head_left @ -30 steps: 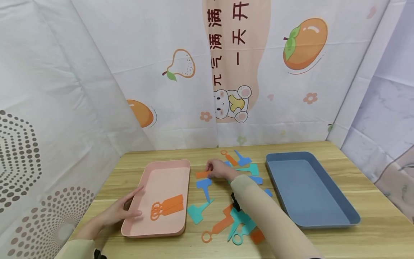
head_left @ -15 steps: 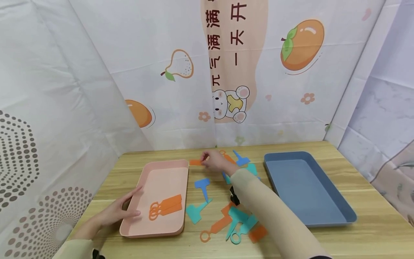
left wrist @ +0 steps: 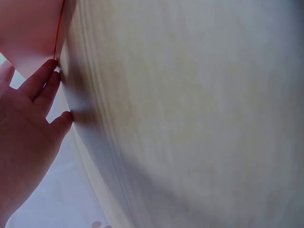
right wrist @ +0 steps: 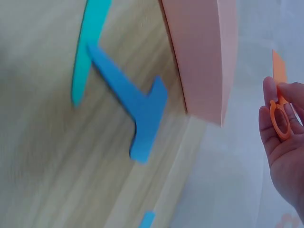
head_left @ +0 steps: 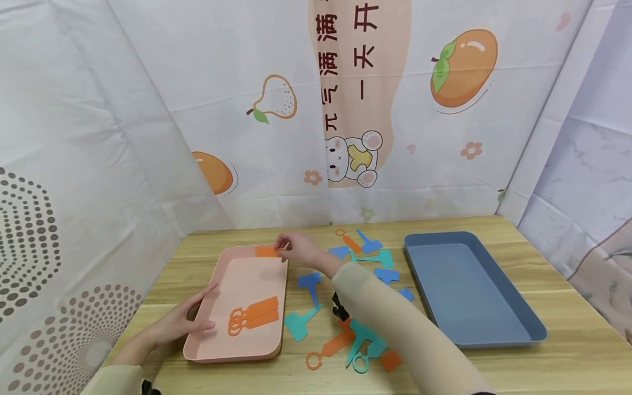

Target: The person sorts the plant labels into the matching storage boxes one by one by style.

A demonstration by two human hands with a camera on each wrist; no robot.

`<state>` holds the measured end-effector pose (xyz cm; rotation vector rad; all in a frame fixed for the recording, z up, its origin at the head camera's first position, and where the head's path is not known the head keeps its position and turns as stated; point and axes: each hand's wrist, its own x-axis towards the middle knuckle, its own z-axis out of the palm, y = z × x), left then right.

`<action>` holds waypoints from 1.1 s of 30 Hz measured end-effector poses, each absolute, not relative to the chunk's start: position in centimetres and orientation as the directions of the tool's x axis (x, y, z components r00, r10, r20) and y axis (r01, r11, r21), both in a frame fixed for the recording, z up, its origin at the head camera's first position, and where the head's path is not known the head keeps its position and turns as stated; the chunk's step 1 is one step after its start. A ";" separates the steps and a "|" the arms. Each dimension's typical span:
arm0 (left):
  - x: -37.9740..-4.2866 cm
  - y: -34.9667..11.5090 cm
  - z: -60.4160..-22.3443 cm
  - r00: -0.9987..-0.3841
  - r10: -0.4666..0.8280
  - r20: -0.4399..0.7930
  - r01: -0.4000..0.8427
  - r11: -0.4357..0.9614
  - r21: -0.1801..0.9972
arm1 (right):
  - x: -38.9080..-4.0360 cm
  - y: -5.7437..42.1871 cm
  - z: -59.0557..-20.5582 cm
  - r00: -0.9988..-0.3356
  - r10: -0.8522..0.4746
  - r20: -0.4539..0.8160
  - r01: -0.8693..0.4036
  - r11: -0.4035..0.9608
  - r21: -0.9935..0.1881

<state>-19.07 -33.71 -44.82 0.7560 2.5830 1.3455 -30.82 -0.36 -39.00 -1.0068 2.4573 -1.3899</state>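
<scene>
My right hand (head_left: 302, 251) pinches an orange plant label (head_left: 266, 251) over the far right corner of the pink tray (head_left: 252, 267). In the right wrist view, thumb and fingers hold the orange label (right wrist: 279, 71) just above its ring end, blade pointing away from the palm. Inside the tray, several overlapping orange labels (head_left: 261, 311) lie near the front. At the tray's left side, my left hand (head_left: 175, 323) rests with thumb and forefinger reaching over the rim. The left wrist view shows its other fingers (left wrist: 46, 92) straight against the tray's outer side.
Right of the pink tray lie blue T-shaped plant labels (head_left: 310, 281), teal ones (head_left: 298, 326) and more orange ones (head_left: 338, 344), some partly under my right arm. A blue-grey tray (head_left: 466, 291) stands at the right. A printed curtain (head_left: 276, 203) closes off the table's back.
The right hand has carried the orange label up and left from the scattered pile to over the pink tray's far corner. The left hand stays at the rim.
</scene>
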 end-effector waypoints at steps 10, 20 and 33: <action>-19.0 -33.6 -44.8 -0.856 0.500 0.128 0.389 0.461 0.797 | -29.2 -3.2 -40.6 -0.645 -0.715 0.271 -0.633 0.301 -0.714; -19.0 -33.7 -44.8 -0.871 0.483 0.091 0.353 0.488 0.798 | -27.6 -4.6 -41.8 -0.690 -0.713 0.125 -0.601 0.468 -0.648; -19.0 -33.8 -44.7 -0.873 0.477 0.097 0.361 0.501 0.786 | -26.8 -5.2 -43.2 -0.672 -0.734 0.097 -0.680 0.560 -0.473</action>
